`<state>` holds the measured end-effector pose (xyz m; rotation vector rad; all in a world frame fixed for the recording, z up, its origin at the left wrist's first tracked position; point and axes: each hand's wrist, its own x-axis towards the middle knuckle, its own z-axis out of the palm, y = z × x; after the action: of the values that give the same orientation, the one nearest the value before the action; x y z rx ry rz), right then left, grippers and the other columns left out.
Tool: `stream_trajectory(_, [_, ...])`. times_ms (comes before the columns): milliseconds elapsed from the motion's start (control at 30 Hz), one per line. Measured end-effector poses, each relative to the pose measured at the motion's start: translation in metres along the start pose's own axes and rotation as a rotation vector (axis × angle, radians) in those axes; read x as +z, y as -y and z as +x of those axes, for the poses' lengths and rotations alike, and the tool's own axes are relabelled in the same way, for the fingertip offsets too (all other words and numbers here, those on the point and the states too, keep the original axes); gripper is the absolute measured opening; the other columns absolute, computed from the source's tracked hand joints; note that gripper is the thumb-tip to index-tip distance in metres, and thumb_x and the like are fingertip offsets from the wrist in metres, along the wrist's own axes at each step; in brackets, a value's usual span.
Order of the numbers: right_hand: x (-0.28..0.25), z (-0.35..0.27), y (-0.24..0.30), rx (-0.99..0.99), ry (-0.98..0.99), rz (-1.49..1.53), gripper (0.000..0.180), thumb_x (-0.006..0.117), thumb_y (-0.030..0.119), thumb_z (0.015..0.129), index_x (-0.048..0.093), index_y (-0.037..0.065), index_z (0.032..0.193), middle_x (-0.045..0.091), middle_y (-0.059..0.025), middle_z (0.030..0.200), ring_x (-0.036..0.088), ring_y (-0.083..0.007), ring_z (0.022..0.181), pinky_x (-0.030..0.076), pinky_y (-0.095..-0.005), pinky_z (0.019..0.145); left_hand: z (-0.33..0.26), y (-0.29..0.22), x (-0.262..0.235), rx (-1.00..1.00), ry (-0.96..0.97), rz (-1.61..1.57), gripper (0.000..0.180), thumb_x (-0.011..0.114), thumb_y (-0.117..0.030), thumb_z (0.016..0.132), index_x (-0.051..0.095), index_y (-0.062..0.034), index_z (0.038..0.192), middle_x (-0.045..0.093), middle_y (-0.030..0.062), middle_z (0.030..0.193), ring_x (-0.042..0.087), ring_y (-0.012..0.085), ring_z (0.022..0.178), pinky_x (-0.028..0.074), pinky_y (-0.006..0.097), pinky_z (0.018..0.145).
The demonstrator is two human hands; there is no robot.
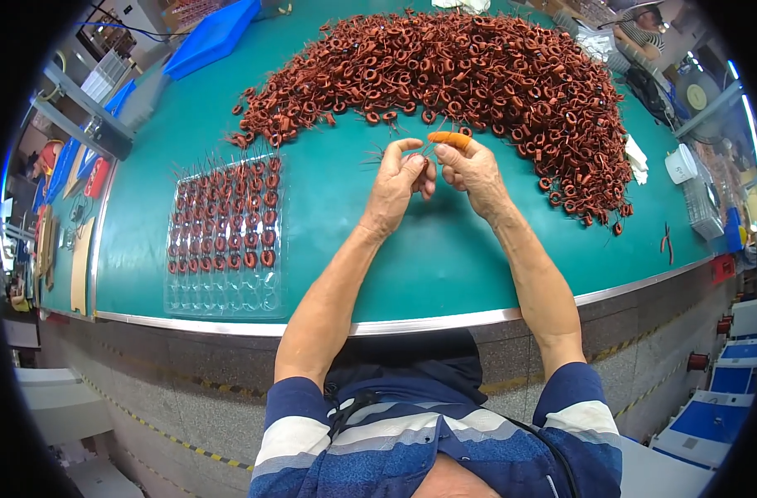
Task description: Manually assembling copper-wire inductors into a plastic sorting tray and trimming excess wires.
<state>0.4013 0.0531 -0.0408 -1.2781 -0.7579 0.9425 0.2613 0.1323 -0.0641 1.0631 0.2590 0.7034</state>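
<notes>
My left hand (401, 184) is closed on a reddish-brown wire-wound ring coil (423, 163), mostly hidden by the fingers. Close beside it, my right hand (475, 173) pinches with thumb and forefinger at thin wire ends by the coil; an orange cover wraps its forefinger. Beyond both hands spreads a large curved heap of similar ring coils (469, 70) with wire leads sticking out. To the left lies a clear plastic tray (221, 304) with rows of coils in its far and middle pockets; its nearest rows are bare.
The green table (328, 216) ends at a metal front edge. Pliers (666, 244) lie at the right, near a white tub (681, 164) and a white cloth (635, 158). A blue tray (212, 40) sits at the far left. Another person (641, 31) is at the far right.
</notes>
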Motion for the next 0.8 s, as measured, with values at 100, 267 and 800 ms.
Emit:
stream_trajectory(100, [0.006,-0.002,-0.001,-0.060,0.015,0.025,0.026,0.070,0.025,0.086,0.064,0.006,0.103,0.056,0.0026,0.072,0.046,-0.0033,0.057,0.031,-0.0169,0.047,0.000,0.003,-0.004,-0.050,0.008,0.067,0.021,0.046,-0.021,0.099,0.048,-0.0030,0.111,0.056,0.0055,0.082,0.053,0.0136,0.068,0.044,0.026,0.060])
stream_trajectory(267, [-0.001,0.000,-0.004,-0.075,-0.052,-0.104,0.023,0.071,0.024,0.086,0.065,0.005,0.098,0.056,0.0017,0.067,0.047,-0.0035,0.055,0.033,-0.0177,0.047,0.002,0.009,0.002,-0.039,-0.021,0.190,0.018,0.046,-0.020,0.099,0.049,-0.0041,0.108,0.055,0.0036,0.079,0.052,0.0113,0.063,0.042,0.024,0.055])
stream_trajectory(800, [-0.038,0.004,-0.029,-0.601,-0.017,-1.252,0.033,0.061,0.008,0.085,0.059,0.004,0.118,0.054,-0.0107,0.097,0.053,-0.0268,0.092,0.045,-0.0371,0.082,-0.149,-0.159,-0.084,0.714,-0.472,1.143,0.007,0.067,0.000,0.079,0.067,-0.0032,0.085,0.063,0.0089,0.090,0.059,0.0213,0.087,0.048,0.032,0.077])
